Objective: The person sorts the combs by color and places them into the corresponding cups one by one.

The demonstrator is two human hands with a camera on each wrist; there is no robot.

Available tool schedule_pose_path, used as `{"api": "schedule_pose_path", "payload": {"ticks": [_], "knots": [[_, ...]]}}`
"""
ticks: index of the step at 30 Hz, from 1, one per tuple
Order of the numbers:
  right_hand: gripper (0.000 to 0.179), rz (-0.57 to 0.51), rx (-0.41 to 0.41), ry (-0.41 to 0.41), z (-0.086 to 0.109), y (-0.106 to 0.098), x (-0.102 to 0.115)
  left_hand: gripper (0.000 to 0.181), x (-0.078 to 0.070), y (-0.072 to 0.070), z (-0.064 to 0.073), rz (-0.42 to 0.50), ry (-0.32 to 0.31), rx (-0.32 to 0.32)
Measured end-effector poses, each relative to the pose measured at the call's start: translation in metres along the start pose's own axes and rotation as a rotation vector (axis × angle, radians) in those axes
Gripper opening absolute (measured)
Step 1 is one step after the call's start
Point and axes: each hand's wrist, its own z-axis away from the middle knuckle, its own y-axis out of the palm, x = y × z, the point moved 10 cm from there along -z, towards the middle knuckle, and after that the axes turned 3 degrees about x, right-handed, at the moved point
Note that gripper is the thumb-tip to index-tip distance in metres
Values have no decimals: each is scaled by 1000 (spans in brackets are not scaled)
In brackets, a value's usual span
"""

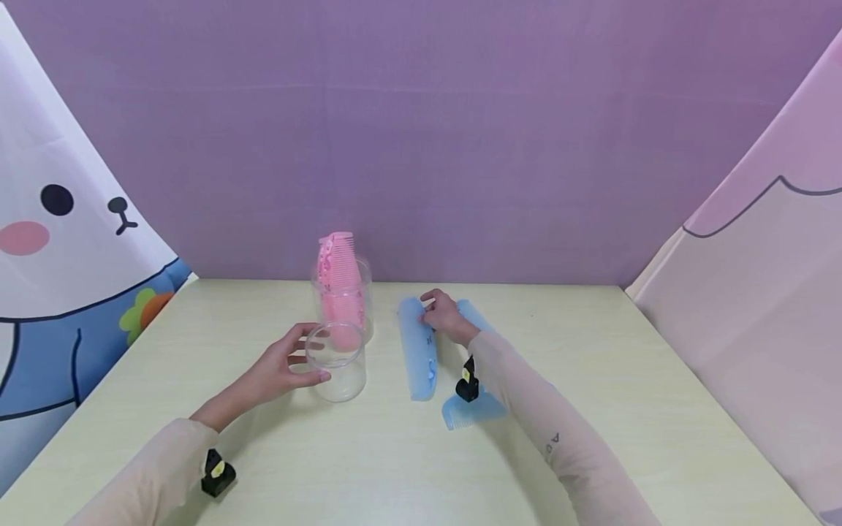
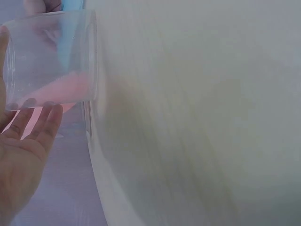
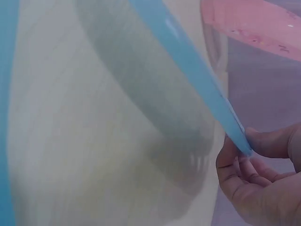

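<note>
My left hand (image 1: 279, 369) grips a clear plastic cup (image 1: 343, 383) from its left side, thumb in front and fingers behind. In the left wrist view the cup (image 2: 51, 56) lets a pink shape and a blue strip show through its wall. My right hand (image 1: 447, 318) pinches a blue comb (image 1: 417, 358) by its far end. The right wrist view shows this comb (image 3: 188, 66) slanting above the table, its tip between thumb and fingers. Pink combs (image 1: 338, 267) stand in a second clear cup (image 1: 368, 292) just behind the first; their number is hard to tell.
Right of the held comb, more blue shows on both sides of my right forearm: a strip (image 1: 475, 314) behind and a toothed comb end (image 1: 463, 413) in front. The sleeve hides the part between. A purple cloth (image 1: 460, 146) hangs along the table's (image 1: 296, 467) back edge.
</note>
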Motion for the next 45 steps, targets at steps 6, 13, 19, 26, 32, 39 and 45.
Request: {"api": "schedule_pose_path", "payload": {"ticks": [6, 13, 19, 26, 32, 39, 45], "knots": [[44, -39, -31, -25, 2, -9, 12, 69, -1, 0, 0, -5, -2, 1], [43, -135, -62, -73, 5, -20, 28, 69, -2, 0, 0, 3, -9, 6], [41, -190, -56, -116, 9, -28, 44, 69, -3, 0, 0, 6, -3, 5], [39, -209, -68, -162, 13, -38, 59, 68, -2, 0, 0, 5, 1, 8], [39, -226, -88, -214, 17, -45, 74, 66, -1, 1, 0, 11, -5, 21], [37, -238, -100, -273, 24, -51, 93, 67, -1, 1, -1, 7, -2, 24], [36, -240, -127, -325, 31, -58, 108, 66, -1, 1, -1, 7, 0, 23]]}}
